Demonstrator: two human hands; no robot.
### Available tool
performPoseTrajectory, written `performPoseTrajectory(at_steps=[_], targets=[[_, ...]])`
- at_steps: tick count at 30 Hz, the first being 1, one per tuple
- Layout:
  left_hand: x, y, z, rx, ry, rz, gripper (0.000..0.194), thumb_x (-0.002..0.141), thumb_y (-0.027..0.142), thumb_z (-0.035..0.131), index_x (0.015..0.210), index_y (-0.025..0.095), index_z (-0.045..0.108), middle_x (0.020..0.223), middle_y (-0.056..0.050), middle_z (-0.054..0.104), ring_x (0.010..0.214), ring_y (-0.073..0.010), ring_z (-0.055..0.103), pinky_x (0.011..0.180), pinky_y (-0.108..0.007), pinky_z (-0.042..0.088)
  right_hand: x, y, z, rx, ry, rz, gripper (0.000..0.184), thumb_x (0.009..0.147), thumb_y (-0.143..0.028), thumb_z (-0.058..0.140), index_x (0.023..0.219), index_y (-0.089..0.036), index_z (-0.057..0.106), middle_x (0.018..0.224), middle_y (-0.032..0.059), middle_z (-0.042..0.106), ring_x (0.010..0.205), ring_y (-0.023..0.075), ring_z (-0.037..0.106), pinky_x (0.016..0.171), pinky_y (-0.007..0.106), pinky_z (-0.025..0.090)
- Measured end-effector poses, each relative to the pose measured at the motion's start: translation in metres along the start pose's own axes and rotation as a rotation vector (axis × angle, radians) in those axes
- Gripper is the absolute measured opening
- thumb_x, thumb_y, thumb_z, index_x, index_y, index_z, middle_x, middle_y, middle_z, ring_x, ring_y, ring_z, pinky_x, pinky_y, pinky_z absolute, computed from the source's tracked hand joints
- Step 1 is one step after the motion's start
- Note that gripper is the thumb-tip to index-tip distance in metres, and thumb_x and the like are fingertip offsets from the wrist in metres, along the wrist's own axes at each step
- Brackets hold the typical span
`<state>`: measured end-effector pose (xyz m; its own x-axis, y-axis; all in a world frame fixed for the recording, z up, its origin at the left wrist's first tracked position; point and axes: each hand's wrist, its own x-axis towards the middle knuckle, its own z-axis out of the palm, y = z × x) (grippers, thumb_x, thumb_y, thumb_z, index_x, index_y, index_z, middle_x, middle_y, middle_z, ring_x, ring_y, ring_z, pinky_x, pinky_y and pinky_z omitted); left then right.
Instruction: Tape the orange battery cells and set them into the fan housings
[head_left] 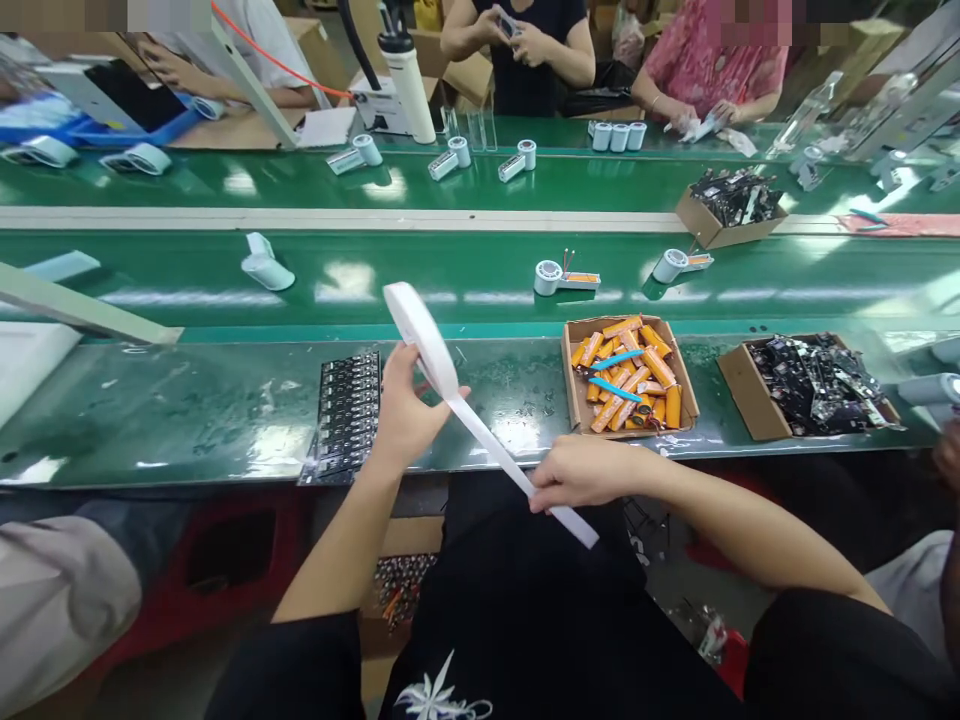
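A roll of white tape (421,335) is gripped in my left hand (409,405), raised above the green bench. From the roll a straight strip runs down to the right, and my right hand (574,475) pinches it near its free end, which hangs past my fingers over my lap. Just left of my left hand lies a panel of black circuit boards (349,410). Beyond my right hand stands a cardboard box (570,400) of orange wrapped battery cells (652,370), with blue-handled pliers (615,388) lying on top.
Another carton (754,400) of black circuit boards stands at right. Across the conveyor (450,270) sit white fan-like housings (549,278), two with wires and orange cells. A second box (712,222) of boards rests farther back. Co-workers sit opposite and on both sides.
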<state>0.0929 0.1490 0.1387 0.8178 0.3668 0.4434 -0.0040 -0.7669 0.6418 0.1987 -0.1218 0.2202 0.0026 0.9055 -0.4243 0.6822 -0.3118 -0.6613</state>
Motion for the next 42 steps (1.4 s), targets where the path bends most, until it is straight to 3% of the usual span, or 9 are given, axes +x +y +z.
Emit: performPoseTrajectory(at_steps=[5, 9, 12, 18, 24, 29, 35, 39, 42], targets=[[-0.016, -0.007, 0.005, -0.126, 0.016, -0.081, 0.075, 0.084, 0.037, 0.086, 0.149, 0.031, 0.051, 0.160, -0.015, 0.047, 0.160, -0.0412, 0.040, 0.101, -0.050, 0.068, -0.003, 0.056, -0.054, -0.400, 0.445, 0.316, 0.034, 0.113, -0.030, 0.048, 0.131, -0.022, 0.076, 0.132, 0.0107, 0.079, 0.116, 0.0277, 0.072, 0.095, 0.035, 0.051], [-0.030, 0.004, 0.014, -0.072, -0.063, 0.040, 0.070, 0.088, 0.033, 0.083, 0.150, 0.029, 0.049, 0.155, -0.016, 0.053, 0.163, -0.0419, 0.036, 0.116, -0.061, 0.058, 0.004, 0.096, -0.081, -0.559, 0.629, 0.646, 0.037, 0.107, -0.023, 0.047, 0.130, -0.006, 0.071, 0.130, 0.0278, 0.076, 0.125, 0.0394, 0.065, 0.107, 0.050, 0.048], [-0.035, 0.007, 0.022, -0.058, -0.093, 0.098, 0.067, 0.091, 0.032, 0.080, 0.149, 0.028, 0.049, 0.152, -0.016, 0.057, 0.161, -0.0416, 0.039, 0.121, -0.064, 0.053, 0.013, 0.108, -0.076, -0.524, 0.667, 0.667, 0.034, 0.104, -0.025, 0.053, 0.121, -0.004, 0.073, 0.125, 0.0308, 0.076, 0.128, 0.0444, 0.063, 0.112, 0.060, 0.043], [-0.042, 0.008, 0.034, 0.035, -0.140, 0.112, 0.064, 0.087, 0.026, 0.078, 0.145, 0.025, 0.053, 0.147, -0.015, 0.063, 0.156, -0.0448, 0.044, 0.126, -0.072, 0.043, 0.002, 0.111, -0.070, -0.302, 0.794, 0.518, 0.037, 0.097, -0.020, 0.065, 0.133, -0.016, 0.070, 0.127, 0.0139, 0.077, 0.114, 0.0267, 0.072, 0.100, 0.042, 0.057], [-0.050, 0.035, 0.027, 0.089, -0.182, 0.334, 0.062, 0.086, 0.007, 0.066, 0.145, 0.022, 0.054, 0.139, -0.014, 0.070, 0.146, -0.0391, 0.054, 0.129, -0.073, 0.039, -0.029, 0.080, -0.034, -0.052, 1.556, -0.187, 0.022, 0.095, -0.033, 0.079, 0.115, -0.029, 0.071, 0.110, 0.0050, 0.065, 0.102, 0.0245, 0.071, 0.091, 0.045, 0.065], [-0.052, 0.065, 0.017, 0.102, -0.224, 0.420, 0.067, 0.081, 0.000, 0.063, 0.144, 0.022, 0.058, 0.135, -0.013, 0.073, 0.144, -0.0384, 0.054, 0.127, -0.072, 0.042, -0.037, 0.047, 0.005, -0.386, 1.553, -0.291, 0.019, 0.093, -0.022, 0.082, 0.104, -0.036, 0.075, 0.094, 0.0021, 0.061, 0.094, 0.0262, 0.073, 0.087, 0.049, 0.065], [-0.053, 0.073, 0.014, 0.148, -0.275, 0.397, 0.070, 0.080, -0.002, 0.061, 0.145, 0.023, 0.062, 0.137, -0.012, 0.073, 0.145, -0.0409, 0.049, 0.119, -0.070, 0.049, -0.034, 0.038, 0.019, -0.569, 1.610, -0.364, 0.028, 0.089, -0.013, 0.084, 0.099, -0.037, 0.074, 0.084, -0.0001, 0.060, 0.085, 0.0233, 0.076, 0.069, 0.040, 0.067], [-0.056, 0.072, 0.014, 0.192, -0.269, 0.358, 0.071, 0.080, -0.003, 0.061, 0.146, 0.023, 0.065, 0.138, -0.012, 0.073, 0.148, -0.0447, 0.043, 0.107, -0.063, 0.058, -0.030, 0.038, 0.037, -0.535, 1.551, -0.329, 0.029, 0.088, -0.010, 0.082, 0.098, -0.037, 0.075, 0.080, -0.0003, 0.062, 0.082, 0.0229, 0.075, 0.067, 0.039, 0.067], [-0.055, 0.071, 0.012, 0.256, -0.247, 0.348, 0.069, 0.085, -0.002, 0.061, 0.147, 0.025, 0.067, 0.138, -0.011, 0.074, 0.146, -0.0441, 0.043, 0.104, -0.060, 0.060, -0.024, 0.039, 0.054, -0.232, 1.519, -0.332, 0.018, 0.092, -0.018, 0.078, 0.097, -0.035, 0.075, 0.087, 0.0017, 0.063, 0.096, 0.0268, 0.077, 0.082, 0.048, 0.069]])
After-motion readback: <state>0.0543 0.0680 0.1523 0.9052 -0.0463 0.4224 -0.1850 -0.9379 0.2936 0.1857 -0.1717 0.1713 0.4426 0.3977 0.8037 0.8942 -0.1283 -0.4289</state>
